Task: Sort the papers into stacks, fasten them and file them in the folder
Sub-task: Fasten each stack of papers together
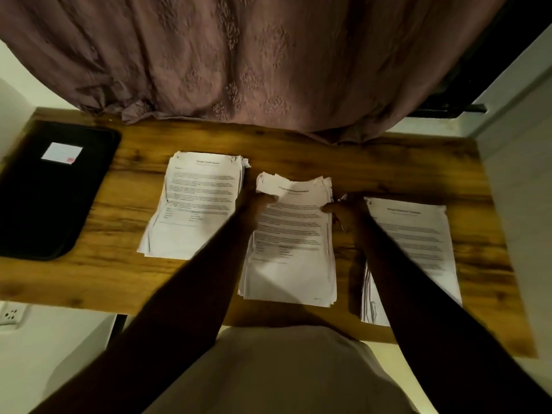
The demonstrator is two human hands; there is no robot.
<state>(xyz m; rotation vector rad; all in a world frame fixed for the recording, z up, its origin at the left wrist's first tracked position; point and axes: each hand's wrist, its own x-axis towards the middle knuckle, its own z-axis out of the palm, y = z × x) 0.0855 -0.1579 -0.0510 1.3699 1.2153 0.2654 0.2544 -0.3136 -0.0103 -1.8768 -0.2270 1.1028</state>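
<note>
Three stacks of printed papers lie side by side on the wooden table: a left stack, a middle stack and a right stack. My left hand pinches the curled top-left corner of the middle stack. My right hand holds that stack's top-right edge, with a small metal thing, perhaps a clip, showing by its fingers. The black folder lies closed at the table's left end.
A mauve curtain hangs over the table's far edge. A white wall stands to the right. A wall socket sits below the table at the left. The scene is dim.
</note>
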